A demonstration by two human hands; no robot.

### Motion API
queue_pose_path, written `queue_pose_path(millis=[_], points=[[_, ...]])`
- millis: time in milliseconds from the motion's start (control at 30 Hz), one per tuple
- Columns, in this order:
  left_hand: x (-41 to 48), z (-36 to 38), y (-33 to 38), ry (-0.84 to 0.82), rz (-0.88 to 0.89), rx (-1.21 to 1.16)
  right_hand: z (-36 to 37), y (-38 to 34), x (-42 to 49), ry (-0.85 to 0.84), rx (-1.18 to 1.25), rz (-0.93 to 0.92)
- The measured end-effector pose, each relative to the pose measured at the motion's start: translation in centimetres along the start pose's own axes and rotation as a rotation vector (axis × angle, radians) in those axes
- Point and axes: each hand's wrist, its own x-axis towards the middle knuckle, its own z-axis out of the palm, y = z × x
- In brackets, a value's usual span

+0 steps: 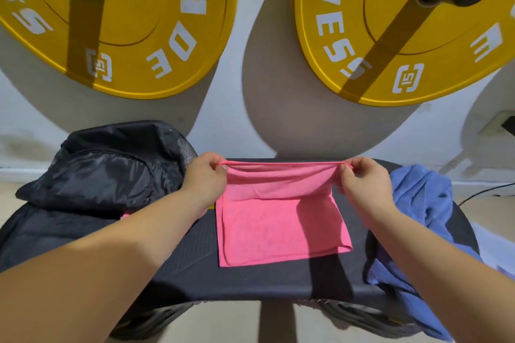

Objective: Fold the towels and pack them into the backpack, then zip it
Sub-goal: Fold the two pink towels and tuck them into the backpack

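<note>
Plainly a fold is under way. The pink towel (281, 228) lies near the middle of the black worktop (250, 282), its near part flat and doubled, its far edge lifted off the surface. The left hand (204, 177) pinches the far left corner and the right hand (365, 182) pinches the far right one. Each grip is closed tight, thumb against curled fingers, on the stitched hem and nothing else. Drawn apart at both corners, the hem runs as a taut straight line. I judge this is meant to keep the layers square so the edge can be carried over toward the near edge of the worktop for the next fold.

The cloth looks thin and soft, with a matte, fine-napped face like microfibre. It sags in shallow creases just below the hem, while the resting part makes a neat rectangle.

At the left end of the worktop sits the backpack (106, 172), black slick nylon with a mesh patch, slumped and wrinkled. Whether its zip is open I cannot tell. At the right end a blue towel (420, 200) lies crumpled and unfolded, spilling over the edge just beside the right forearm. It is within easy reach, presumably waiting its turn.
</note>
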Motion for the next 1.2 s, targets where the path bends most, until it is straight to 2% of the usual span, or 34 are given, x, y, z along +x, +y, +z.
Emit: queue_pose_path(millis=[100, 233, 300, 433, 567, 767, 833, 900, 1000, 1100, 1133, 1200], points=[[0.6, -0.8, -0.7, 0.058, 0.023, 0.120, 0.2, -0.2, 0.1, -0.013, -0.050, -0.040], [1.1, -0.2, -0.8, -0.022, -0.079, -0.088, 1.1, 0.3, 0.6, -0.009, -0.040, -0.043], [1.6, -0.4, -1.1, -0.012, -0.048, -0.111, 1.4, 0.5, 1.1, 0.001, -0.027, -0.061], [0.5, -2.0, -0.8, -0.074, 0.118, 0.115, 0.6, 0.4, 1.7, -0.002, -0.038, -0.145], [-2.7, -4.0, -0.7, -0.255, 0.223, 0.341, -2.2, 1.1, 1.9, -0.223, -0.119, -0.188], [-6.6, -4.9, -4.6, -0.492, 0.466, 0.650, -4.3, 3.5, -1.3, -0.670, -0.646, -0.283], [-7.0, -4.5, -5.1, -0.560, 0.518, 0.705, -4.0, 4.3, -2.1, -0.716, -0.823, -0.345], [-7.2, -4.0, -5.5, -0.599, 0.524, 0.751, -3.6, 4.7, -2.6, -0.745, -0.888, -0.340], [-7.6, -3.4, -6.5, -0.644, 0.495, 0.774, -3.1, 4.9, -2.8, -0.825, -0.977, -0.267], [-7.9, -3.0, -6.7, -0.765, 0.443, 0.815, -2.5, 4.3, -2.4, -0.865, -1.064, -0.191], [-7.9, -2.8, -6.8, -0.767, 0.423, 0.825, -2.3, 4.2, -2.2, -0.877, -1.062, -0.160], [-7.1, -2.5, -7.1, -0.662, 0.393, 0.833, -1.9, 3.9, -1.5, -0.854, -1.002, -0.077]])
